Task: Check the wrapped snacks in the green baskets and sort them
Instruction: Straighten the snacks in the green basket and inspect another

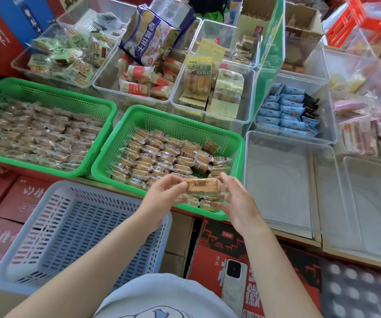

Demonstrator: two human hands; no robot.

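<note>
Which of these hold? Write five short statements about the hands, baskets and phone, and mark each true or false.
1. Both hands hold one wrapped snack, the left hand at one end and the right hand at the other. True.
2. The snack is held over the blue basket. False: it is over the near edge of the right green basket.
3. The blue basket holds no snacks. True.
4. The left green basket is bare. False: wrapped snacks cover its floor.
5. A phone lies in the clear bin to the right. False: it lies on a red carton below the hands.
</note>
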